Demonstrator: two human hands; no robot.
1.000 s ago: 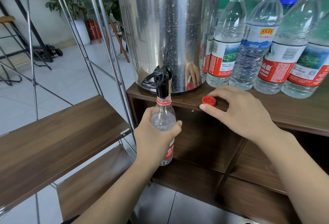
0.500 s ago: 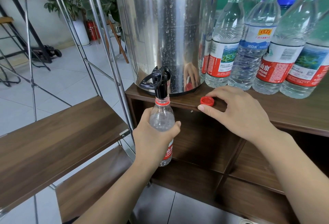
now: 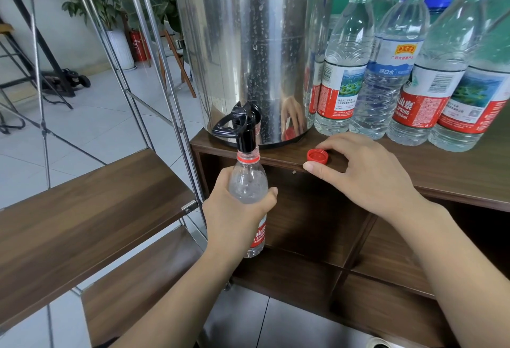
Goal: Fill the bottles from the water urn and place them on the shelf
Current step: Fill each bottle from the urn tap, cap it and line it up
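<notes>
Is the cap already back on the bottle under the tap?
No: the bottle in the left hand has an open neck at the spout, and the red cap lies on the cabinet top by the right hand.

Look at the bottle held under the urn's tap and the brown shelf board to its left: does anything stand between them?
Yes. The left hand holds the bottle at the tap, and the rack's slanted metal posts rise between it and the shelf board. Lower down, the board's front edge looks open.
</notes>
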